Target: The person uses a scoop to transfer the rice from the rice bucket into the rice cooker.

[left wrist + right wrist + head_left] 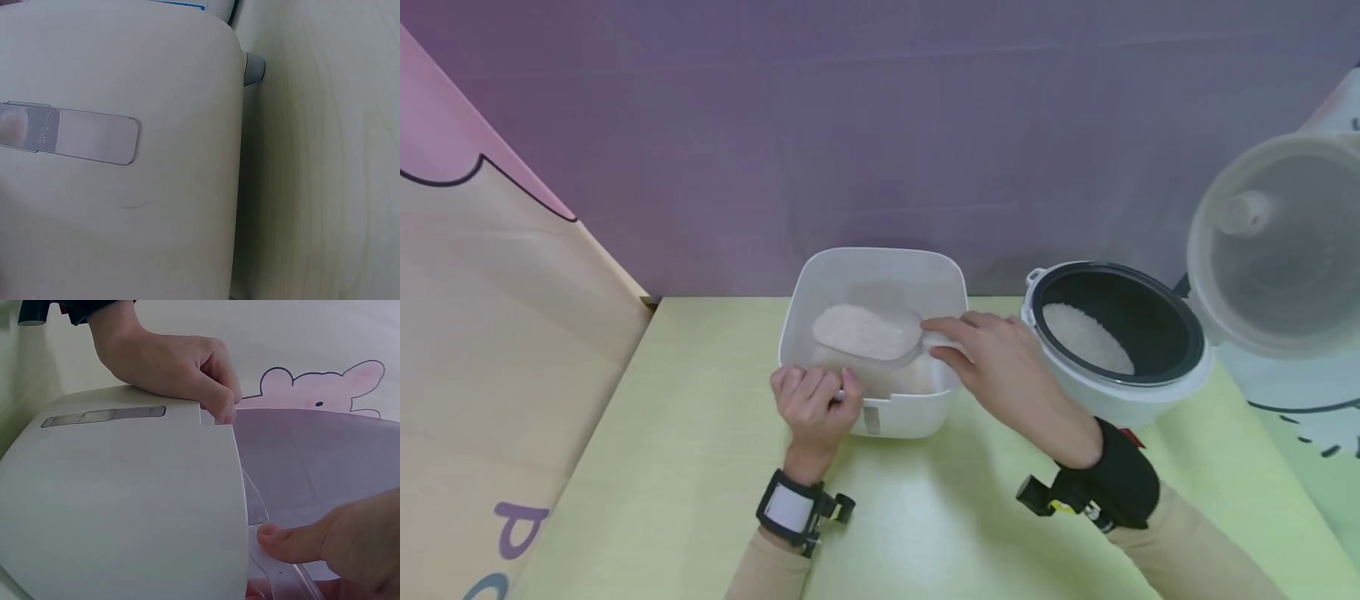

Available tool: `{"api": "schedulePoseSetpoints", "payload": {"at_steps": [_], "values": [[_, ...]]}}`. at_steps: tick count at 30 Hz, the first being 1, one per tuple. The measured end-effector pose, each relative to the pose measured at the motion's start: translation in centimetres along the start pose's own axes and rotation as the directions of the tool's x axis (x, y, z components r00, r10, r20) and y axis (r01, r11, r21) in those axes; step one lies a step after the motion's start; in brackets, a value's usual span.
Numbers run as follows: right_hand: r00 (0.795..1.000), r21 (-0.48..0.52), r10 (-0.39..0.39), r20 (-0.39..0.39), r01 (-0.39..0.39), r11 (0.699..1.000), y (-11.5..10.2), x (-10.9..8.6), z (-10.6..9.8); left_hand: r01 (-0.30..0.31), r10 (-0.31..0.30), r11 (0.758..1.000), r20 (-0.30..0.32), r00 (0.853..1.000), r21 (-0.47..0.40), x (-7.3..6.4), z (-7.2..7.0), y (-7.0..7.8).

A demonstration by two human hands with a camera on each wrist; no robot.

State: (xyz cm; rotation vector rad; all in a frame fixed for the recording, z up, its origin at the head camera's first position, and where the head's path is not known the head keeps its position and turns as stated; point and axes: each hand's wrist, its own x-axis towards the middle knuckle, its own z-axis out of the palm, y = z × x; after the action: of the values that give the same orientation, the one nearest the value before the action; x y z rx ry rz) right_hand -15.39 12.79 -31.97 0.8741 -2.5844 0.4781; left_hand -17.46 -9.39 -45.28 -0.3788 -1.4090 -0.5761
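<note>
Left hand [815,404] grips bin [917,417] at seven o'clock; right hand [1000,367] pinches scoop [906,322], heaped with rice [856,331]. Cooker [1108,400], three o'clock.

1. Head: from above, looking forward-down, mid-range; desk [662,458] wide, bin [913,421] centre.
2. Left wrist: very close, facing bin wall, which fills frame left.
3. Right wrist: close, bin fills lower left.
4. All share bin's window strip [871,419].

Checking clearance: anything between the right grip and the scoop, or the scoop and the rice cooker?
Nothing between the right grip and the scoop; it pinches the handle. Toward the rice cooker, the white bin's right rim intervenes; clearance unclear. The lid stands open.
</note>
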Motion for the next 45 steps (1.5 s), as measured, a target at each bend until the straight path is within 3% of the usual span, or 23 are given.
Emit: {"api": "schedulePoseSetpoints", "payload": {"at_steps": [11, 27, 38, 45], "values": [[0.991, 0.039, 0.016, -0.13, -0.011, 0.999, 0.3, -1.4, 0.5, -0.004, 0.004, 1.0, 0.007, 1.0, -0.001, 0.0, -0.1, -0.1], [0.961, 0.061, 0.075, -0.266, -0.061, 0.996, 0.4, -3.7, 0.9, -0.008, 0.008, 1.0, 0.005, 1.0, 0.009, 0.0, 0.0, -0.1], [0.934, -0.011, 0.091, -0.346, -0.101, 0.995, 1.8, -6.3, -2.9, -0.015, 0.015, 1.0, -0.014, 1.0, -0.003, -0.1, 0.1, 0.0], [0.917, -0.093, 0.173, -0.359, -0.22, 0.971, 3.7, -8.5, -5.1, -0.017, 0.017, 1.0, -0.014, 1.0, -0.004, -0.1, 0.1, 0.0]]}}
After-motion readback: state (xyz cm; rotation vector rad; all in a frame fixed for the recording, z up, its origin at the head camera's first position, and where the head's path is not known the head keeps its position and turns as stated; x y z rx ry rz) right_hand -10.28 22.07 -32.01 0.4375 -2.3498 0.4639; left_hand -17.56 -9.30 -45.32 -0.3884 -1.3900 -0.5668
